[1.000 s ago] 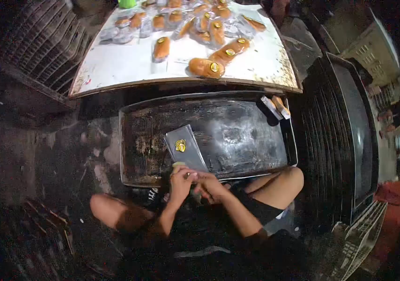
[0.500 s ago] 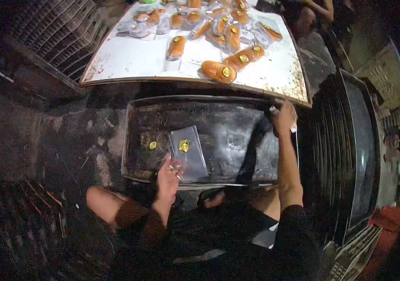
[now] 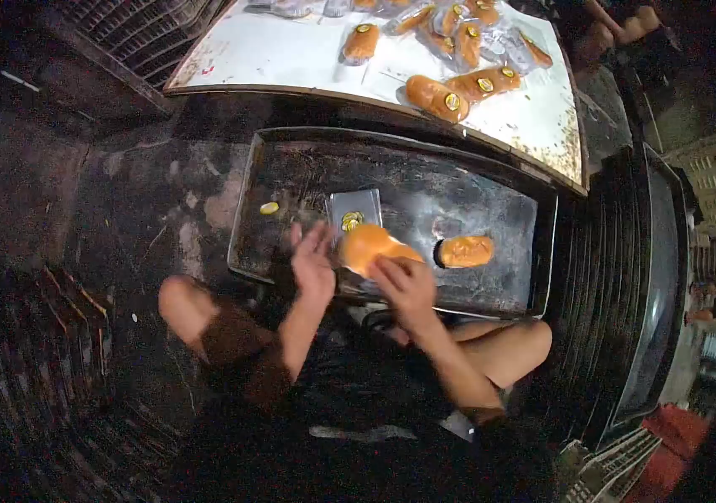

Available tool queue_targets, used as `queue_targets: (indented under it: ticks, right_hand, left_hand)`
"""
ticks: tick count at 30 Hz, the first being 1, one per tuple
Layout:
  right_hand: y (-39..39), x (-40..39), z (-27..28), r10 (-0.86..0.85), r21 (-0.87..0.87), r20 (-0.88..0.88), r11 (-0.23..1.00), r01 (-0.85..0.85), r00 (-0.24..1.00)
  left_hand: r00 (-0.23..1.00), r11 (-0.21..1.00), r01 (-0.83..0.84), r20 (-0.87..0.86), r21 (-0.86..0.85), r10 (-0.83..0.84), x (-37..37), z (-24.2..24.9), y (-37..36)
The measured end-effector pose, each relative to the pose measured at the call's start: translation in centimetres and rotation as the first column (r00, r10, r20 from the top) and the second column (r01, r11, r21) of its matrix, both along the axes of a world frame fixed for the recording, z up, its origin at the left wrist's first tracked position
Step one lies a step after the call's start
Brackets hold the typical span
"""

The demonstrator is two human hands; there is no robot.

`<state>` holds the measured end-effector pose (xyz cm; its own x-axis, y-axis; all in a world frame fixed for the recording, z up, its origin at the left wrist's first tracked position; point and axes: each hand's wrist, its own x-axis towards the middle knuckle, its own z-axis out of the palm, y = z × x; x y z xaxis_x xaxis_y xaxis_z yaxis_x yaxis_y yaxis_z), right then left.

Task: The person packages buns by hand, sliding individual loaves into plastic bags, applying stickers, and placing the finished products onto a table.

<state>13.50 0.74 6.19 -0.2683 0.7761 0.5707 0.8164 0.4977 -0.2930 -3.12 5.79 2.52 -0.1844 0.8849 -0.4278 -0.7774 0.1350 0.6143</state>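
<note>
**Bun held over the dark tray**

An orange bun (image 3: 368, 246) sits between the two hands above the near edge of a dark metal tray (image 3: 492, 285). The right hand (image 3: 408, 287) grips its near right end, fingers clamped over it. The left hand (image 3: 313, 264) stands just left of the bun with its fingers spread apart and its palm turned toward the bun; whether it touches cannot be told. Just beyond the bun, a clear bag with a yellow sticker (image 3: 353, 211) lies flat on the tray. A second bun (image 3: 466, 251) rests on the tray to the right, and a loose yellow sticker (image 3: 269, 208) lies near the tray's left edge. Farther off, a white bench (image 3: 291, 59) carries many wrapped buns (image 3: 450, 92).
</note>
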Motion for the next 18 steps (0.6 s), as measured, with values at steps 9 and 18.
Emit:
queue_targets:
  ticks: [9,18]
  right_hand:
    - [-1.1,-5.7,0.4,-0.038,-0.265,-0.079,0.964,0.016,0.996]
    - [-1.8,-6.5,-1.6,-0.221,-0.431,-0.817,0.848,-0.309,0.533]
  left_hand:
    - [0.987,0.984,0.145,0.080,-0.104,-0.137,-0.9,1.2,-1.4]
    - [0.876,0.965,0.160,0.421,0.210,-0.236,-2.5,3.0,-0.2]
